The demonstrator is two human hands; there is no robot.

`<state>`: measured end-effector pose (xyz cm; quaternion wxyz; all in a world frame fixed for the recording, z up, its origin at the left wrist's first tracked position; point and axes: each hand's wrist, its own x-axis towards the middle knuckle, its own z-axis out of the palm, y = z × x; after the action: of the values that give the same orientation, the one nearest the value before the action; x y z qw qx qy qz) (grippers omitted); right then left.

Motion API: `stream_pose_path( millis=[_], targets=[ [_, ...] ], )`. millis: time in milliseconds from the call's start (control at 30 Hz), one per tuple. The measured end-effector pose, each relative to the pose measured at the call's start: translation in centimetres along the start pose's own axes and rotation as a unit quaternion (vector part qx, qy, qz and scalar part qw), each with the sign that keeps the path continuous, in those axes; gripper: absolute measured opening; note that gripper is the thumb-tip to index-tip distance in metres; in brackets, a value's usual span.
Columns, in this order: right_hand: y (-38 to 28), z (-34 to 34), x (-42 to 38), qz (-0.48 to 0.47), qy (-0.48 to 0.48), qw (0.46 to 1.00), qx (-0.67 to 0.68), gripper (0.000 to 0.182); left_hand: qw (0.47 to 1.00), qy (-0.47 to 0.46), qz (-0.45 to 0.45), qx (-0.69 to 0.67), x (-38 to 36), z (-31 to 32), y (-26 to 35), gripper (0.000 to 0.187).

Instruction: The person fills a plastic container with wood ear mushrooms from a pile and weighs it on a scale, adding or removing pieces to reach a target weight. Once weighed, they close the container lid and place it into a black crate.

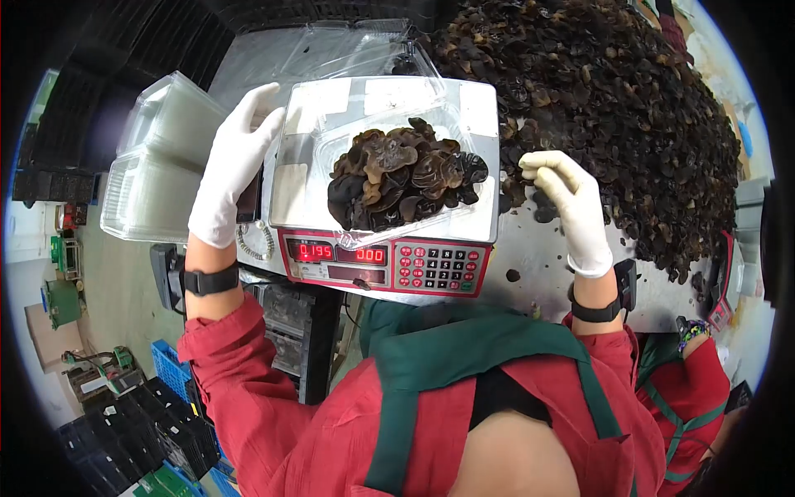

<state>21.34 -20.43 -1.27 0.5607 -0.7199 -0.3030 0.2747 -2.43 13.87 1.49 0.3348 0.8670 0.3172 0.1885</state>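
A digital scale (379,263) with a red front panel and lit red digits stands before me. On its plate rests a clear plastic tray (331,153) heaped with dark brown wood ear mushrooms (397,174). My left hand (240,161), in a white glove, is beside the scale's left edge with thumb and fingers apart, holding nothing. Right of the scale, my gloved right hand (570,207) hovers near the mushroom pile, fingers curled in and fingertips close together. Whatever may be between those fingertips is too small to make out.
A large mound of wood ear mushrooms (596,108) covers the table's right side. Stacked clear trays (153,166) stand at left, with clear lids (331,50) behind the scale. A bracelet (255,242) lies beside the scale. Another person's red sleeve (700,381) shows at right.
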Motion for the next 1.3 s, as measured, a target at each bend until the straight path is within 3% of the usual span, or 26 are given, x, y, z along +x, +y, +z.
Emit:
stream_pose_path(
  millis=[67,167,267,400,467,500,533,567,600,633,700,733,800,833,867,933,1033,1200,1300],
  targets=[
    [-0.1,0.7,-0.7,-0.018,0.0,1.0,-0.007,0.02,0.998,-0.019,-0.034,0.045,1.0,0.4,0.5,0.051],
    [-1.5,2.2,-0.9,-0.172,-0.002,0.981,-0.089,0.024,0.994,-0.048,-0.093,0.029,2.8,1.1,0.4,0.059],
    [-2.5,3.5,-0.4,-0.332,0.011,0.925,-0.183,0.022,0.991,-0.056,-0.117,0.014,3.5,2.0,0.7,0.063],
    [-1.4,5.9,-0.1,-0.4,-0.031,0.884,-0.239,0.02,0.99,-0.06,-0.127,0.021,3.1,3.5,1.4,0.063],
    [-0.8,6.8,0.0,-0.403,-0.035,0.875,-0.264,0.018,0.991,-0.097,-0.084,-0.048,2.8,4.4,0.1,0.062],
    [-1.0,7.0,0.1,-0.381,-0.052,0.89,-0.246,0.017,0.985,-0.11,-0.133,-0.021,2.2,4.1,1.9,0.061],
    [-0.8,6.7,0.3,-0.38,-0.047,0.89,-0.248,0.017,0.985,-0.114,-0.129,-0.021,1.5,4.5,2.4,0.061],
    [-0.5,6.6,0.4,-0.376,-0.061,0.898,-0.221,0.016,0.985,-0.004,-0.026,0.171,0.8,4.7,2.7,0.058],
    [-0.2,6.4,0.5,-0.371,-0.075,0.905,-0.193,0.015,0.927,0.108,0.079,0.35,0.1,5.0,3.0,0.056],
    [-0.9,5.9,0.4,-0.371,-0.083,0.905,-0.189,0.013,0.928,0.105,0.084,0.348,-0.8,5.0,4.3,0.056],
    [-1.6,5.4,0.6,-0.368,-0.082,0.908,-0.184,0.012,0.98,0.058,0.155,0.113,-2.6,4.5,8.1,0.05],
    [-1.9,5.2,0.6,-0.368,-0.086,0.909,-0.177,0.012,0.988,-0.017,0.144,0.053,-3.5,4.3,10.1,0.045],
    [-2.2,5.2,0.8,-0.365,-0.06,0.915,-0.162,0.011,0.975,-0.086,0.168,0.119,-4.4,5.2,10.1,0.043],
    [-2.2,5.0,1.0,-0.365,-0.044,0.918,-0.15,0.01,0.973,-0.04,0.187,0.128,-4.6,5.9,9.6,0.029],
    [-2.3,4.9,1.3,-0.365,-0.028,0.92,-0.137,0.01,0.973,-0.041,0.19,0.128,-4.6,5.8,9.4,0.029],
    [-2.4,4.4,1.8,-0.369,-0.02,0.918,-0.142,0.009,0.992,-0.007,0.109,0.056,-4.4,5.1,8.8,0.015],
    [-2.8,4.0,2.4,-0.334,0.003,0.933,-0.134,0.009,0.995,0.018,0.093,0.019,-4.1,4.5,8.3,0.005],
    [-3.3,6.2,4.6,-0.39,-0.003,0.908,-0.152,0.016,0.998,-0.003,0.062,0.024,-4.4,4.2,8.8,0.01],
    [-2.3,8.8,5.9,-0.418,-0.001,0.885,-0.206,0.019,0.988,-0.073,0.121,0.055,-5.3,4.4,10.0,0.038]
  ],
)
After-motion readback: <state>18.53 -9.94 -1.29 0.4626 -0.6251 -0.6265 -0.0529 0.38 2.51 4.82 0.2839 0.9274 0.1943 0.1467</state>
